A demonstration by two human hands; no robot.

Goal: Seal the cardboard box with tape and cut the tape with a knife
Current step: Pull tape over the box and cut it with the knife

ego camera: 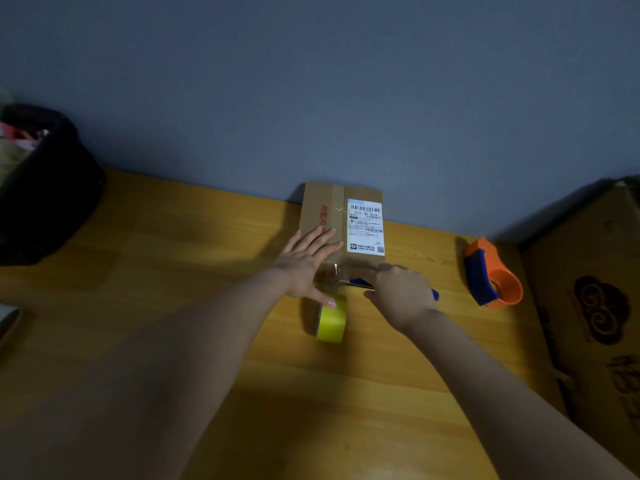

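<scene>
A small cardboard box (325,209) with a white shipping label lies flat on the wooden table (173,237), against the wall. Clear tape runs along its middle seam and stretches off the near edge down to a yellow tape roll (331,323) standing on the table. My left hand (304,263) lies flat with fingers spread on the box's near left corner, its thumb touching the roll. My right hand (398,292) is closed around a blue-handled knife (360,283), whose blade points left at the stretched tape just in front of the box.
An orange and blue tape dispenser (491,275) sits to the right of the box. A large cardboard carton (588,306) stands at the table's right edge. A dark bin (41,188) with items inside is at the far left.
</scene>
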